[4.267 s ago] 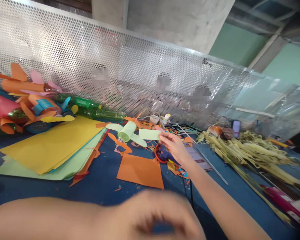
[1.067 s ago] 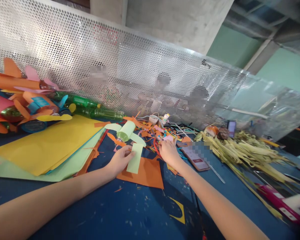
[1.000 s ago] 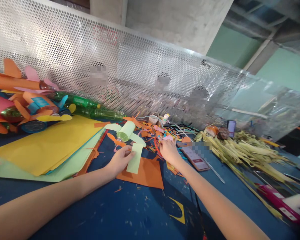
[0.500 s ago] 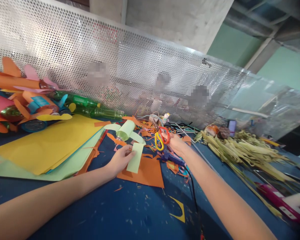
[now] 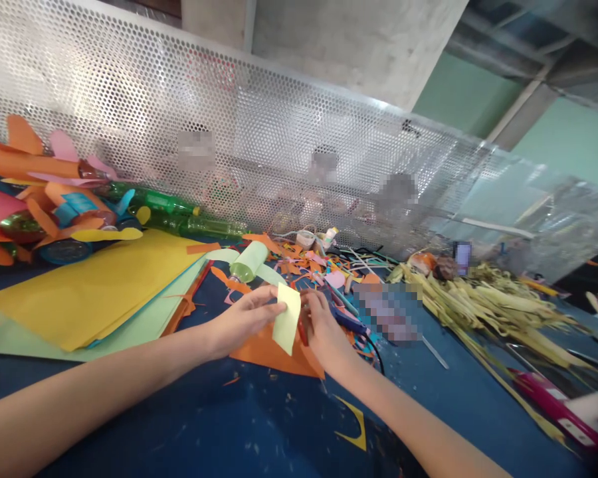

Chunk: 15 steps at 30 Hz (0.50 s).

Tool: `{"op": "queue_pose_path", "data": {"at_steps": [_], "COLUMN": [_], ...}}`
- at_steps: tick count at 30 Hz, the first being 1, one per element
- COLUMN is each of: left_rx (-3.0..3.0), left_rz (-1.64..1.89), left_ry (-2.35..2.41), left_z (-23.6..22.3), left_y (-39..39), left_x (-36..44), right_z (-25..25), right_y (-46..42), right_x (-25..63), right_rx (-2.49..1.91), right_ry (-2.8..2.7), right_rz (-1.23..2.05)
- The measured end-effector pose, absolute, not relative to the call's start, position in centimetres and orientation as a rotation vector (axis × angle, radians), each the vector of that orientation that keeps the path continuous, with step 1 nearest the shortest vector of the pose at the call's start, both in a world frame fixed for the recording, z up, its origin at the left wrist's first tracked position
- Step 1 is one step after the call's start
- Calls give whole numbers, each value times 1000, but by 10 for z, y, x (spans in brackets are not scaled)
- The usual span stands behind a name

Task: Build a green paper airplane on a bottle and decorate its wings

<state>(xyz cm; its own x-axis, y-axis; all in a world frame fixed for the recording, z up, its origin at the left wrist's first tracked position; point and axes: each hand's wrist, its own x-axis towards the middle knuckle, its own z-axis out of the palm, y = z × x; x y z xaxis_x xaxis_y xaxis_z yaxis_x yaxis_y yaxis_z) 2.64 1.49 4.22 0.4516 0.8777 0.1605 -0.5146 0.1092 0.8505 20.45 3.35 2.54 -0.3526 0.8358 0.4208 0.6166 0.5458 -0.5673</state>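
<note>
My left hand [image 5: 242, 320] pinches the top of a light green paper strip [image 5: 287, 318] and holds it upright above an orange sheet [image 5: 259, 354] on the blue table. My right hand [image 5: 320, 326] is closed right beside the strip. Its fingers curl round the scissors, of which only a bit of red handle [image 5: 301, 331] shows past the paper's edge. A bottle wrapped in green paper [image 5: 250, 261] lies just beyond the hands.
Yellow and green sheets [image 5: 94, 292] are stacked at the left, with paper-covered bottle crafts [image 5: 54, 199] behind them. Paper scraps, a blue glue gun [image 5: 347, 320] and a phone [image 5: 389, 305] lie right of the hands. Dry leaf strips [image 5: 488, 305] cover the right. A perforated metal screen [image 5: 279, 146] closes the back.
My right hand lifted red and yellow scissors from the scraps and brought them to the strip. My left hand raised the strip off the orange sheet.
</note>
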Motion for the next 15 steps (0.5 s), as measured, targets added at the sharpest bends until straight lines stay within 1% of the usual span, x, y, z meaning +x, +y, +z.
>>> {"op": "queue_pose_path", "data": {"at_steps": [3,5,7,11,15], "left_rx": [964,933,901,881,899], "left_rz": [1032,1049,1092,1121,1121], "left_ry": [428,446,474,489,513], "left_z": [44,42,39,32,31], "left_y": [11,10,11,15,18], "left_x": [28,30,32,33,31], "right_z": [23,21,19,12,12], "right_y": [26,27,30,36,39], "right_x": [201,201,203,204,207], "right_rx": [-1186,-1191,-1208,-1244,-1261], "right_ry": [-2095,-2087,-2059,-1845,-1660], "right_rz": [408,471,625,1057,1232]}}
